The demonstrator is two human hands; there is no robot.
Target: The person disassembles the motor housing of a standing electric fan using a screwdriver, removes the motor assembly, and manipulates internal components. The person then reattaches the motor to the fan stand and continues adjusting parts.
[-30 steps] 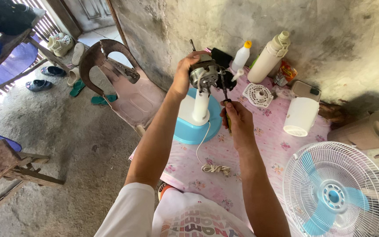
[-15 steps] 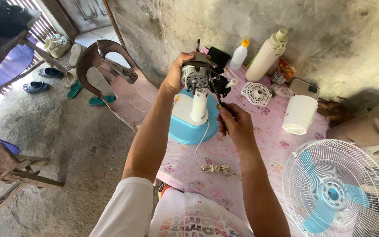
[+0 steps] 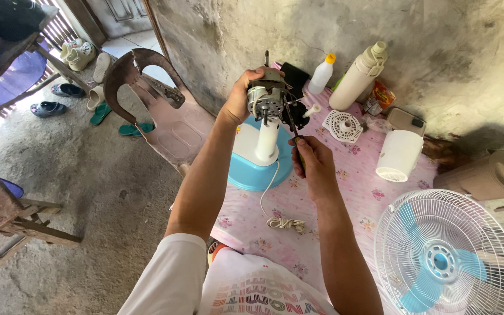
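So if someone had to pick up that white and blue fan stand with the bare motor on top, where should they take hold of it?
Probably the white neck, from the near side. It stands upright as a plain column between the blue base and the motor. The motor is crowded: the left hand wraps it and the right hand holds a screwdriver to it.

Wall [image 3: 438, 52] & bottles [image 3: 357, 79] block behind.

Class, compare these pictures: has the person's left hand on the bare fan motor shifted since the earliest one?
Yes. The left hand on the bare metal fan motor has shifted left, away from the white squeeze bottle with the yellow cap.
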